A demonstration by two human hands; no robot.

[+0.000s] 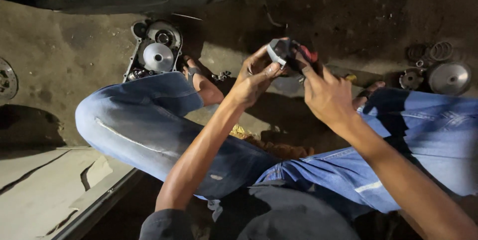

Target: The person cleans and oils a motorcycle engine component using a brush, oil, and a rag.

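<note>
Denim-clad knees [149,125] are filling the lower frame, spread wide as the person is squatting over a dirt floor [59,60]. Both forearms are reaching forward from between them and meeting above the ground.

Left hand [255,76] is gripping a small dark part [285,51] with a grey face, thumb and fingers closed round its near side. Right hand [326,93] is closing on the same part from the other side, forefinger stretched along its top, where a bit of red [309,53] is showing. So the part is being held in mid-air between the two hands, well clear of the floor, just ahead of the knees.

Beyond the left knee a metal engine cover [155,51] with a shiny disc in it is lying flat on the dirt, beside a sandalled foot [195,74]. Far right, a round pulley [450,77], a smaller toothed piece [411,78] and some rings [440,50] are lying near each other.

Judging by the grip, the hands are examining or working the small part, turning or pressing something on it; what exactly the right fingertips are doing is hidden by shadow. Any further handling is calling for a steady left-hand hold while the right fingers are doing the fine work, and better light would be helping.
</note>
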